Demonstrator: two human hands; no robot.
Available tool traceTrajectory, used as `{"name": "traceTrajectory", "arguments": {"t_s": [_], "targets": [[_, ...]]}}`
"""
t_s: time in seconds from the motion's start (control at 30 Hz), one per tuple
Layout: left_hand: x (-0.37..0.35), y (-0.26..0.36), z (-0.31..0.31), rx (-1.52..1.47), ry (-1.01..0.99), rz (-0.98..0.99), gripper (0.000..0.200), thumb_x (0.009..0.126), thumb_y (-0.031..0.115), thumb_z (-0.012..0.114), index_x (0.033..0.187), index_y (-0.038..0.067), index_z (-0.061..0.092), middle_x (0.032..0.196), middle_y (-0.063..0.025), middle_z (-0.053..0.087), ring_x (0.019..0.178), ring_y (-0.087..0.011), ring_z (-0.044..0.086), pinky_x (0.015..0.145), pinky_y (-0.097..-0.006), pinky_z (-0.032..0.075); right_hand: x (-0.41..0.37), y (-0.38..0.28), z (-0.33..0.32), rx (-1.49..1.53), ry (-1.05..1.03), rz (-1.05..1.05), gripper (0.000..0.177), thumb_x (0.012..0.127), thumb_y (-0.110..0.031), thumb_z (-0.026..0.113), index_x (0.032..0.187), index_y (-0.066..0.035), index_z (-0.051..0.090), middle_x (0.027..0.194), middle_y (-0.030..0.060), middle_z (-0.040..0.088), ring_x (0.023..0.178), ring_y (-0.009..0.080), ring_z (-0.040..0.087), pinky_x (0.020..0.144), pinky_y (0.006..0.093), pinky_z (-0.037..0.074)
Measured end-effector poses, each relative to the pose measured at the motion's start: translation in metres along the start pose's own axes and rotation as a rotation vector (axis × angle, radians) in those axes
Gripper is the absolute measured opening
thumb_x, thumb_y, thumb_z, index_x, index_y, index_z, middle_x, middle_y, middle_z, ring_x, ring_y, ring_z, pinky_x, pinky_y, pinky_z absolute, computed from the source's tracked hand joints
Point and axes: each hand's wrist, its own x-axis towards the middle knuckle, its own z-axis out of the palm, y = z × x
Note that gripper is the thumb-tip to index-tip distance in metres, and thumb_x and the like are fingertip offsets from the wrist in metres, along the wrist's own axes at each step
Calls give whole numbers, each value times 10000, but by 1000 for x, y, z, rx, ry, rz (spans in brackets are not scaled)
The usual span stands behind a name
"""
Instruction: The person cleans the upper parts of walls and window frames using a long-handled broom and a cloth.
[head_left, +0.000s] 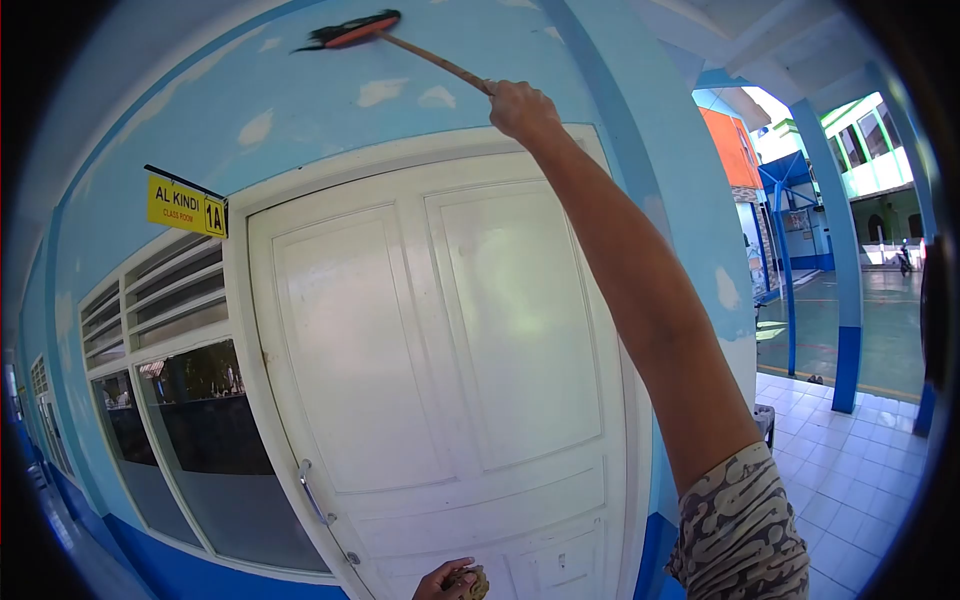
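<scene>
My right hand (522, 108) is raised high at the upper middle, its fingers wrapped round the wooden handle of a broom. The broom (435, 60) reaches up and left, and its red head with dark bristles lies against or close to the light blue wall (330, 110) above the door. Low at the bottom edge, my left hand (437, 580) is partly in view, closed on a crumpled brownish-yellow thing (470, 582) that may be a cloth. Behind both hands stands the closed white double-panel door (430, 330).
A yellow class room sign (186, 206) juts out left of the door, above louvres and a window (215, 430). A metal handle (315, 493) sits on the door's left side. On the right are white floor tiles (850, 450), a blue pillar (845, 260) and a courtyard.
</scene>
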Motion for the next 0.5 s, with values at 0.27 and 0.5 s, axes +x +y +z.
{"name": "traceTrajectory", "arguments": {"t_s": [0.27,0.5], "targets": [[-41,-81,-57,-136,1,-65,368,986,234,623,1265,-2,578,808,-84,625,584,-125,540,505,-274,461,-105,187,-133,-665,72,80,367,993,-162,450,1334,-69,550,956,197,692,859,367,703,717,488,582],[-51,-107,-12,-34,-141,-242,353,942,214,685,1225,7,639,1117,-74,682,1028,-143,621,907,-290,510,-508,190,-274,-753,-270,217,598,990,-141,538,1538,-230,317,661,186,599,525,349,616,460,477,472]]}}
